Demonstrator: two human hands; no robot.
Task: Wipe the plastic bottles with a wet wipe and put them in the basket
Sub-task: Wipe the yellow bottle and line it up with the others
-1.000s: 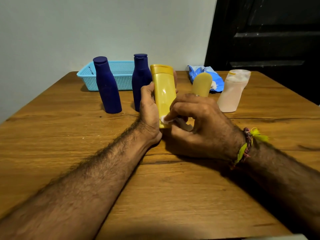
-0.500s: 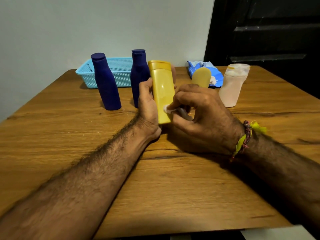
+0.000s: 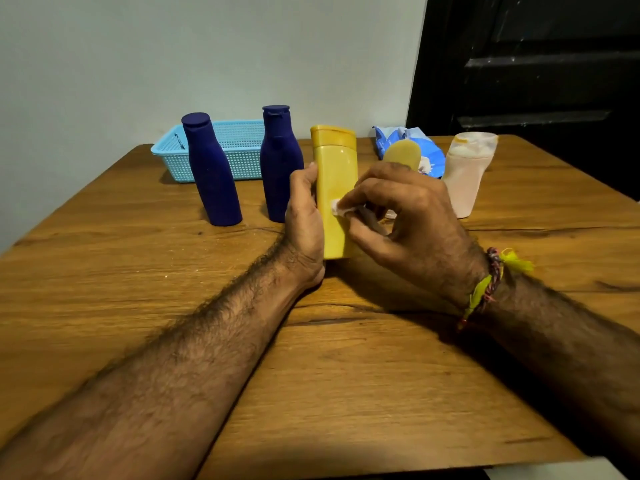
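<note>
Blue bottles (image 3: 211, 171) — two; yellow bottles (image 3: 337, 188) — two

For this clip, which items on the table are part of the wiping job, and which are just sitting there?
Part of the job:
- yellow bottle, held by the left hand
- wet wipe, pinched in the right hand
- two blue bottles
- small yellow bottle
- pale pink bottle
- blue basket
- wipes packet

Just there:
- wrist band
- wooden table

Home room: wooden table (image 3: 138, 271), plain wall (image 3: 173, 57).
</note>
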